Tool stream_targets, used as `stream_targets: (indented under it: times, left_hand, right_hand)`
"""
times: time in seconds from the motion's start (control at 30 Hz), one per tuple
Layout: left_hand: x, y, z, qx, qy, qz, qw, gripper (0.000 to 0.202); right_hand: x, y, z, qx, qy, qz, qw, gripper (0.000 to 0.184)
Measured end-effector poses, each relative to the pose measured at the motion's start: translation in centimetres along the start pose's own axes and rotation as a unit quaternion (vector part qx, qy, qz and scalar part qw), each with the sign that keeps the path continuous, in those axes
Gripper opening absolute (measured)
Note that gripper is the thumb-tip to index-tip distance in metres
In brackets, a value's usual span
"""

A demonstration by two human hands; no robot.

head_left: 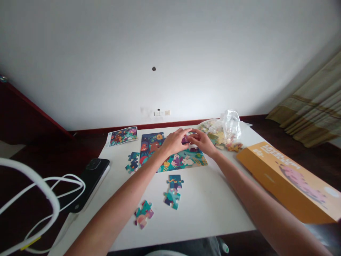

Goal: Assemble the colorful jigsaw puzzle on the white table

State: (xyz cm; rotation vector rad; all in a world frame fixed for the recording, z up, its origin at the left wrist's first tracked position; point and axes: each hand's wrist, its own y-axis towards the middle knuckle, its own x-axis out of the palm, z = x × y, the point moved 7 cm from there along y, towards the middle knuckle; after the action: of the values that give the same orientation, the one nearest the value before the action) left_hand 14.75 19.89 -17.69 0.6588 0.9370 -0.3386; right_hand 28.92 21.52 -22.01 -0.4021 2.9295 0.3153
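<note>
Above the far part of a partly joined jigsaw puzzle (166, 165), my two hands meet. Between their fingertips shows a small purple puzzle piece (185, 139). My left hand (174, 141) curls round its left side and hides part of the picture beneath. My right hand (203, 141) pinches at the piece from the right. Loose puzzle pieces lie nearer me: a blue one (175, 181) touching a teal one (172, 198), and a teal and pink group (144, 214). More dark blue pieces (133, 162) lie left of the puzzle.
A printed picture sheet (122, 137) lies at the back left. A black phone (92, 181) and white cables (53, 192) occupy the left edge. At the back right sits a clear plastic bag (231, 128) beside bagged pieces (213, 133). An orange box (287, 181) flanks my right arm.
</note>
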Motion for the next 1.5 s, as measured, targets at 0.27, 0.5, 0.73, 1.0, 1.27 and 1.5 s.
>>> stream_targets:
  times: [0.27,0.5,0.73,1.0,1.27,1.5]
  left_hand:
    - [0.4,-0.3,-2.1,0.003,0.030,-0.018,0.999,0.044]
    - [2.8,-0.9,-2.5,0.024,0.114,-0.068,0.991,0.036]
    - [3.5,-0.9,-3.2,0.021,0.108,-0.062,0.992,0.037]
    - [3.7,-1.1,-2.9,0.017,0.141,-0.058,0.988,0.042]
    - [3.8,-1.4,-2.8,0.005,0.159,-0.058,0.985,0.044]
    - [3.7,-1.5,-2.6,0.007,0.153,-0.059,0.986,0.045]
  right_hand:
    - [-4.3,0.4,0.8,-0.003,-0.065,0.103,0.993,0.043]
    - [-6.2,0.3,0.9,0.013,-0.225,0.154,0.962,0.034]
    - [-5.2,0.2,1.1,0.037,-0.258,0.111,0.959,0.015]
    - [-3.9,-0.7,-0.7,0.064,-0.372,0.075,0.923,0.012]
    - [-4.1,-0.6,-0.2,0.050,-0.391,0.031,0.919,0.023]
    - [-3.8,-0.8,-0.8,0.045,-0.429,-0.005,0.902,0.028]
